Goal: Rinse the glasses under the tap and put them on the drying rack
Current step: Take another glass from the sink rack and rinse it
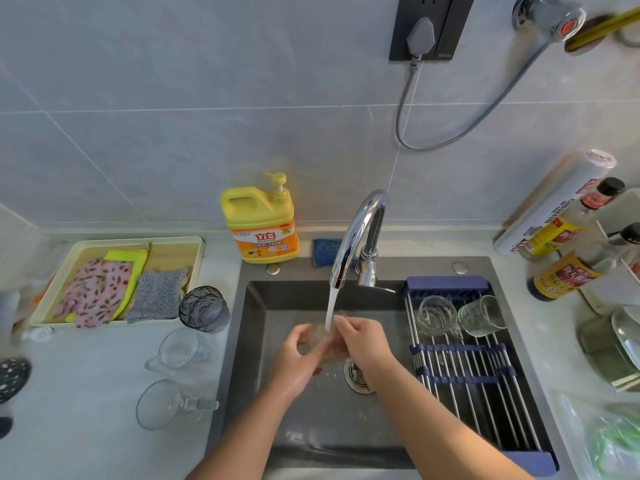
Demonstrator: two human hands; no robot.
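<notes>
Water runs from the chrome tap [360, 233] into the dark sink [252, 341]. Under the stream, my left hand [298, 362] and my right hand [363, 344] together hold a clear glass [320, 339], mostly hidden by my fingers. Two clear glasses [437, 315] [481, 317] lie at the far end of the drying rack [478, 368] over the sink's right side. On the counter to the left stand a dark tinted glass [204, 308] and two clear handled cups [180, 349] [166, 405].
A yellow dish soap bottle [261, 223] stands behind the sink, a blue sponge [325, 252] beside it. A tray of cloths [117, 278] sits at the far left. Sauce bottles [568, 265] and a roll [557, 202] crowd the right counter.
</notes>
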